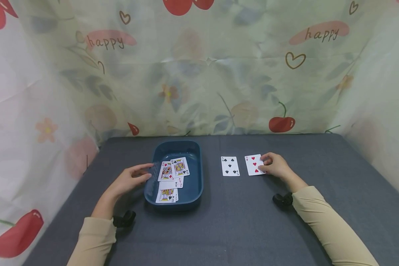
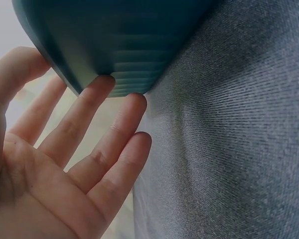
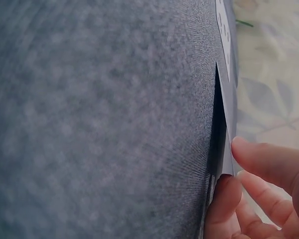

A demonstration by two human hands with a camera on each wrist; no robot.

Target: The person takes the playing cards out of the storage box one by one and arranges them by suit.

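Right hand: we see the right hand [image 1: 275,166] in a pinch, thumb and fingers closed on the right edge of a white rectangular playing card with red heart pips [image 1: 253,165].
Heart card: it is face up on the right of the layout; in the right wrist view we find its gripped end raised from the cloth, with a dark gap beneath.
Left hand: we see the left hand [image 1: 129,180] at the left side of a dark blue rectangular bin with rounded corners [image 1: 194,186]; its fingers are spread, slightly bent and touching the bin. We find no object pinched in it.
Spade card: we locate a white rectangular playing card with black spade pips [image 1: 230,166] between the bin and the heart card, flat, face up and apart from both.
Bin contents: we see several white playing cards [image 1: 176,167] overlapping face up in the bin; picture cards lie at the far and near ends of the group. We cannot count them exactly.
Wrists: we note a black wrist device on each arm, left [image 1: 124,219] and right [image 1: 282,200], beside beige sleeves [image 1: 326,221].
Work surface: bin and both separate cards are on a table covered in dark grey cloth [image 1: 212,232].
Surround: we see a pale fabric backdrop [image 1: 199,85] printed with cherries, leaves, hearts and the word "happy" behind the table.
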